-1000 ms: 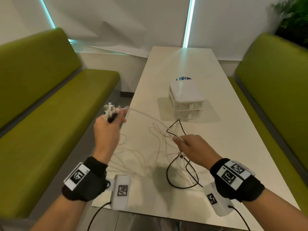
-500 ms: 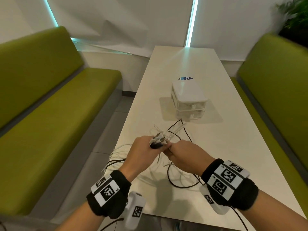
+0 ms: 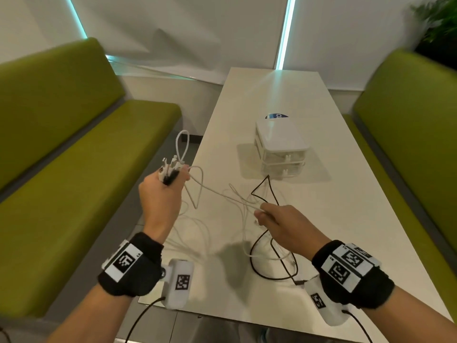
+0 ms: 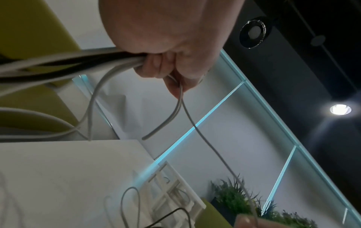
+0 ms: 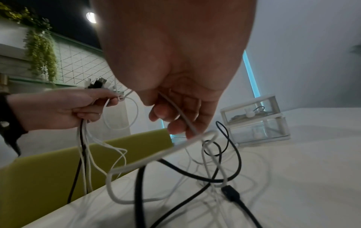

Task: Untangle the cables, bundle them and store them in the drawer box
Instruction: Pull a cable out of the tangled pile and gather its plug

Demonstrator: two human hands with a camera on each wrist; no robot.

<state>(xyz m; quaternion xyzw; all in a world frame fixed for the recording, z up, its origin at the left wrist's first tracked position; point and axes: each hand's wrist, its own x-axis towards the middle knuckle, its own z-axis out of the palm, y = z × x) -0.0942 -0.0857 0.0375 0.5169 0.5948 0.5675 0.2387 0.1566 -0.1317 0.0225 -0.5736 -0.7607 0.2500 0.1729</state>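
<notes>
From the head view, my left hand sits left of centre, raised off the counter's left edge, its grip wrapped tight around a cluster of cable plugs, white ones and one black, that stick up out of the fist; a white loop stands above them. The left wrist view shows the fingers curled round several white cords and a black one. One white cable runs taut from that fist across to my right hand, lower centre-right of the frame, where thumb and fingers pinch it; the right wrist view shows the cord crossing the curled fingers. Below and between the hands the tangle of cables lies loose on the white counter, thin white loops mixed with a black cable that curves near the right wrist and rises to a peak just in front of the drawer box. That two-tier box, white-topped with clear drawers, stands at centre frame, both drawers pushed in, a blue sticker just behind it. In the right wrist view something lies in the upper drawer; I cannot tell what. Green benches flank the counter at left and right, a plant in the upper right corner
</notes>
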